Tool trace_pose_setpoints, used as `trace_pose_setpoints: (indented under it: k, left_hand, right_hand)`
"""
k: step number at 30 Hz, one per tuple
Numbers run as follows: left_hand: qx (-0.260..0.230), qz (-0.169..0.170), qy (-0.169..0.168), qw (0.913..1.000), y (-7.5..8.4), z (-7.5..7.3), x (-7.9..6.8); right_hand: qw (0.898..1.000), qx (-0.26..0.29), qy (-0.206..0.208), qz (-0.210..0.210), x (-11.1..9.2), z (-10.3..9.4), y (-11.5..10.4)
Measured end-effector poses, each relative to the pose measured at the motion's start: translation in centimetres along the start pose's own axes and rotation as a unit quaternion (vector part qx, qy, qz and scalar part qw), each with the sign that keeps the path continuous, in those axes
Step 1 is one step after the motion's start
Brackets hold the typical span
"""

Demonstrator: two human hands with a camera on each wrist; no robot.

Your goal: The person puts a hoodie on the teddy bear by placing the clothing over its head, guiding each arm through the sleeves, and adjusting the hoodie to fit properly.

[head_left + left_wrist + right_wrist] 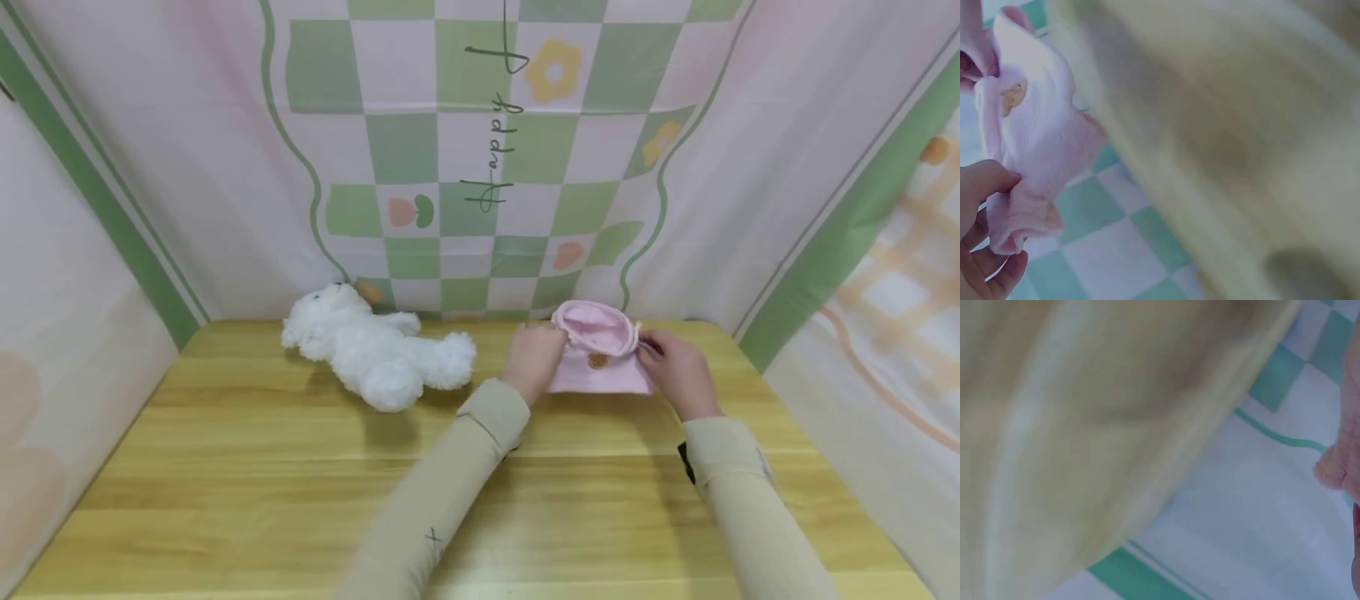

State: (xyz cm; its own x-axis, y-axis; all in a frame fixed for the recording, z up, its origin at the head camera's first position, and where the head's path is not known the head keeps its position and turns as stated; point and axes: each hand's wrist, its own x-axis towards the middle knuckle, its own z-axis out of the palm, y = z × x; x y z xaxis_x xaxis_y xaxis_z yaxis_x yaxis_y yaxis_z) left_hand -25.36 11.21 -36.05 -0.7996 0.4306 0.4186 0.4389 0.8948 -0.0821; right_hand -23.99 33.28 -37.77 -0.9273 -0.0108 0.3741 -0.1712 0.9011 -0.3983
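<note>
A small pink plush-toy shirt (pixel 588 382) with a brown bear patch is held up near the table's back edge, its wide round opening facing up. My left hand (pixel 536 357) grips its left side; in the left wrist view, the thumb of the left hand (pixel 985 187) presses on the pink cloth (pixel 1041 144) by a short sleeve, other fingers behind. On the opposite side, my right hand (pixel 681 373) pinches the shirt's edge. Only part of the right hand (pixel 1344 450) enters the right wrist view. To the left, a white plush toy (pixel 382 350) lies on the table.
The wooden table (pixel 300 500) runs back to a hanging cloth (pixel 472 150) with green and white checks. Pale cloth walls (pixel 67 333) with green bands stand on both sides.
</note>
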Motion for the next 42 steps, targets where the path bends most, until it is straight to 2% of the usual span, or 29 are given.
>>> trace_pose_setpoints:
  k: [4,7,11,14,22,29,32,34,38,40,42]
  left_hand:
    - [-0.017,-0.016,0.009,0.9997,-1.4,-2.2,0.7]
    - [-0.013,-0.019,0.029,0.9993,-2.5,-3.5,0.9]
    - [0.026,-0.005,0.077,0.9967,-3.8,-4.7,0.8]
    - [0.052,0.004,0.101,0.9935,-4.8,-5.5,0.6]
    - [0.084,0.004,0.175,0.9810,-7.5,-7.5,-0.6]
    - [0.077,-0.007,0.199,0.9769,-10.0,-8.5,-1.4]
    - [0.055,-0.013,0.196,0.9790,-11.4,-8.8,-1.8]
    - [0.036,-0.022,0.182,0.9824,-12.5,-8.9,-2.2]
    - [-0.001,-0.060,0.119,0.9911,-15.0,-8.8,-3.3]
    - [-0.016,-0.081,0.091,0.9925,-16.1,-8.6,-3.9]
    - [-0.022,-0.092,0.079,0.9923,-17.2,-8.3,-4.4]
  right_hand:
    - [0.999,0.007,0.051,-0.003,1.3,-0.2,-1.7]
    - [0.994,0.013,0.109,-0.020,2.3,-0.1,-2.9]
    - [0.979,0.022,0.193,-0.060,3.4,0.2,-4.6]
    - [0.969,0.022,0.231,-0.087,4.0,0.6,-5.8]
    - [0.962,0.029,0.245,-0.117,5.4,1.5,-9.0]
    - [0.955,0.030,0.265,-0.133,6.5,2.8,-11.9]
    - [0.955,0.036,0.258,-0.143,6.8,3.5,-13.3]
    - [0.956,0.038,0.248,-0.149,7.0,3.9,-14.2]
    - [0.961,0.027,0.221,-0.164,7.2,4.9,-16.1]
    - [0.963,0.018,0.207,-0.173,7.2,5.4,-17.0]
    - [0.963,0.013,0.199,-0.183,7.2,6.0,-17.8]
